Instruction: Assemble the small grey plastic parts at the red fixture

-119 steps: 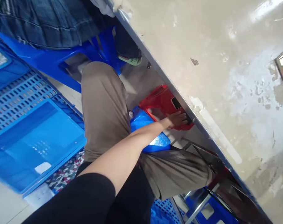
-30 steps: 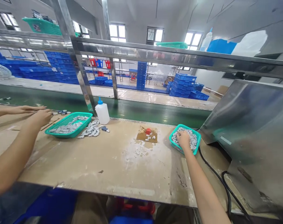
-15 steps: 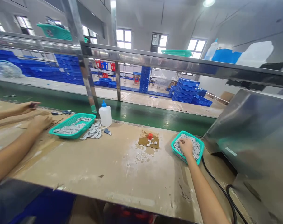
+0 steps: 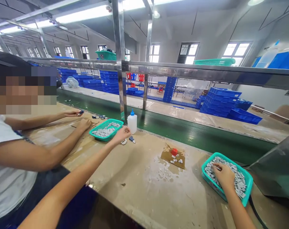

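My right hand (image 4: pixel 224 175) is over the green basket (image 4: pixel 248 187) on the right, thumb and fingertips drawn together against the small grey-white plastic pieces (image 4: pixel 238 178) inside. Whether a piece is between the fingertips is too small to tell. My left hand (image 4: pixel 120 135) reaches far to the left, beside the white squeeze bottle with a blue cap (image 4: pixel 132 123). Its fingers are curled in, and what they hold is unclear. Below it lies a pile of light pieces (image 4: pixel 124 142), mostly hidden by the hand, with a dark-and-white part (image 4: pixel 132 140) beside it.
A brown board (image 4: pixel 167 155) holds a red cap-like thing (image 4: pixel 174 151) and several small pieces. A second green basket (image 4: pixel 93 133) stands left, near a co-worker's hands (image 4: pixel 84 124). A green conveyor belt (image 4: pixel 189 136) runs behind the table; a metal post (image 4: pixel 121 92) rises there.
My left hand has come into view and reached the pile by the bottle. My right hand stays in the right basket. The view has turned left, showing more of the co-worker.
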### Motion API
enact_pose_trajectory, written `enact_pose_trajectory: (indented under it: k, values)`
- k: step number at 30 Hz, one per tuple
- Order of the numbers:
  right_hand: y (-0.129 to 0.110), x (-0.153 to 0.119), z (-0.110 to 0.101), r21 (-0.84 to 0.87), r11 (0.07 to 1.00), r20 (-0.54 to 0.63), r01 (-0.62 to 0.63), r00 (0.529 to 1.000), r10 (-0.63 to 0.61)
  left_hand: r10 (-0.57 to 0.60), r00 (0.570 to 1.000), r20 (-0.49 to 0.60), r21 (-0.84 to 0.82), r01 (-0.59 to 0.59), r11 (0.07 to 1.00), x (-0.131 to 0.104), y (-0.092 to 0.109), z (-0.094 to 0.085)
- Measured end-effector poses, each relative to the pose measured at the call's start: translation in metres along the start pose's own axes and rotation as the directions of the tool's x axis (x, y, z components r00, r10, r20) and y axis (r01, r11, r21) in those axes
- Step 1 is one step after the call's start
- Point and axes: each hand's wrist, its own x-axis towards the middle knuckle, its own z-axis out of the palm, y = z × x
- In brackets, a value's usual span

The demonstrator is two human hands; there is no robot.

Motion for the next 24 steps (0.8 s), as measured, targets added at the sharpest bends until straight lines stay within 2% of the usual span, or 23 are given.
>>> enact_pose_trajectory:
  k: [2, 4, 8, 13, 17, 20, 22, 24]
  values:
    - [0.0, 0.0, 0.001, 0.018, 1.0, 0.003, -0.01, 1.0, 0.01, -0.192, 0.98, -0.047, -0.095, 0.187, 0.978, 0.025, -0.013, 0.003]
    - [0.001, 0.0, 0.002, 0.042, 0.999, -0.002, -0.018, 1.0, 0.018, -0.293, 0.954, -0.068, -0.196, 0.275, 0.941, 0.048, -0.023, 0.007]
    - [0.001, 0.001, 0.004, 0.067, 0.997, -0.037, -0.025, 0.999, 0.028, -0.305, 0.952, -0.033, -0.376, 0.271, 0.886, 0.081, -0.034, 0.015]
    - [0.0, -0.001, 0.004, 0.074, 0.996, -0.012, -0.058, 0.998, 0.059, -0.281, 0.958, 0.066, -0.481, 0.277, 0.832, 0.1, -0.042, 0.023]
    - [-0.005, -0.002, 0.001, 0.027, 0.996, 0.014, -0.085, 0.996, 0.085, -0.191, 0.977, 0.098, -0.457, 0.214, 0.863, 0.104, -0.041, 0.032]
    - [-0.007, -0.002, -0.001, -0.003, 0.995, 0.038, -0.098, 0.994, 0.098, -0.178, 0.981, 0.076, -0.409, 0.194, 0.892, 0.104, -0.034, 0.036]
    - [-0.008, -0.002, -0.001, -0.008, 0.995, 0.046, -0.104, 0.994, 0.104, -0.152, 0.988, 0.026, -0.254, 0.154, 0.955, 0.102, -0.023, 0.035]
    - [-0.007, -0.002, 0.0, -0.007, 0.994, 0.045, -0.106, 0.993, 0.106, -0.078, 0.997, -0.022, -0.007, 0.078, 0.997, 0.097, -0.008, 0.03]
